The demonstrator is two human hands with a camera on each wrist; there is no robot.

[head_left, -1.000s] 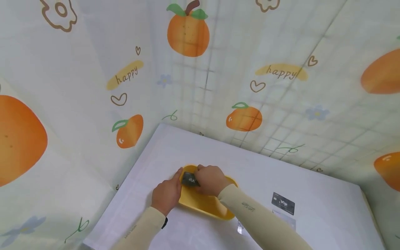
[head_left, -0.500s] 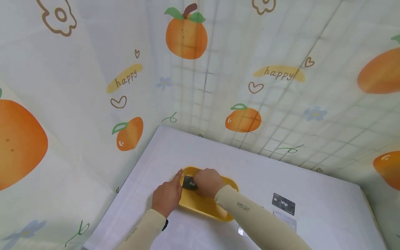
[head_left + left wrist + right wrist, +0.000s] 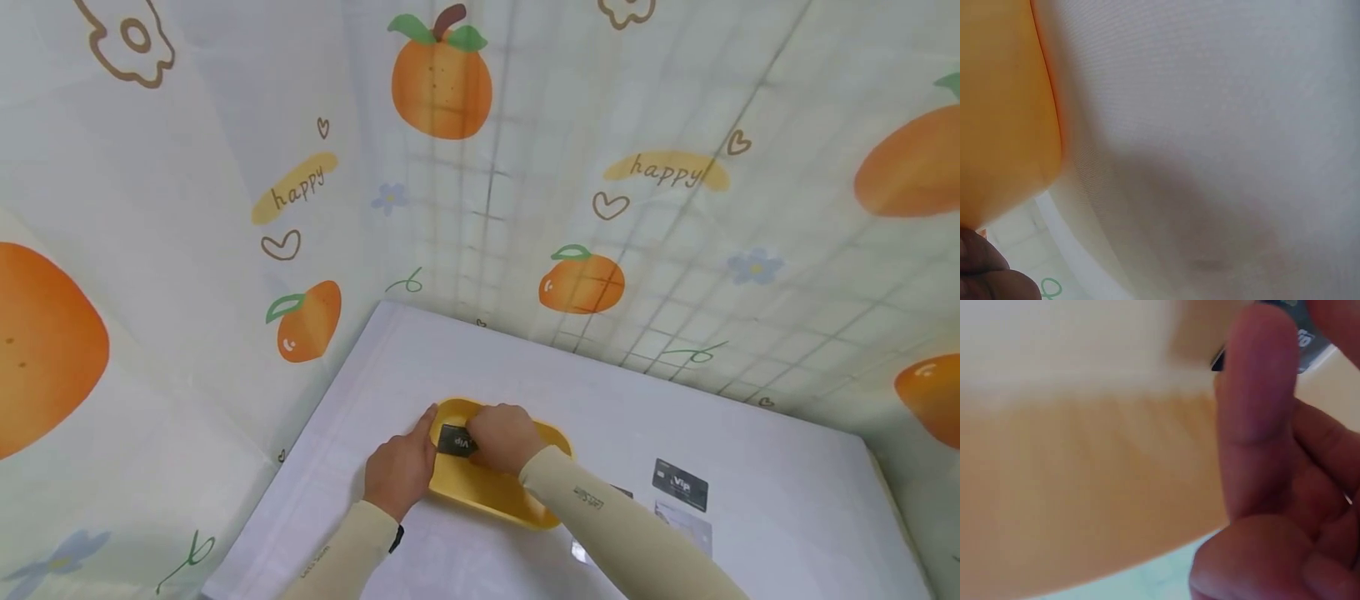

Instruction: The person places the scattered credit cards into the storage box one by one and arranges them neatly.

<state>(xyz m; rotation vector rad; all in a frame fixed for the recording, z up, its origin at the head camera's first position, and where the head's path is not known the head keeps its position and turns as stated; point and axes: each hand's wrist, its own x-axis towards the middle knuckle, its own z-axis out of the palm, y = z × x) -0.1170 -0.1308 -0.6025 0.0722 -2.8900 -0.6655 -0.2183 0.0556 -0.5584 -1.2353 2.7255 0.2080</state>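
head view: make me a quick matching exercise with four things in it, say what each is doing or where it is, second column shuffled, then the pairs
Column one
1. yellow tray
2. left hand
3. right hand
4. Vip card outside the tray

Column two
a. holds another dark card, partly covering it
b. lies flat toward the picture's right
c. stands on the white table with both hands at it
d. touches the tray's left end

Pairs: 1-c, 2-d, 3-a, 4-b

I count: bare hands [image 3: 399,472], two; yellow rounded-rectangular tray [image 3: 468,483], one; dark rectangular "Vip" cards [image 3: 679,484], two; silver rectangular card [image 3: 693,525], one; partly hidden flat pieces [image 3: 579,552], two.
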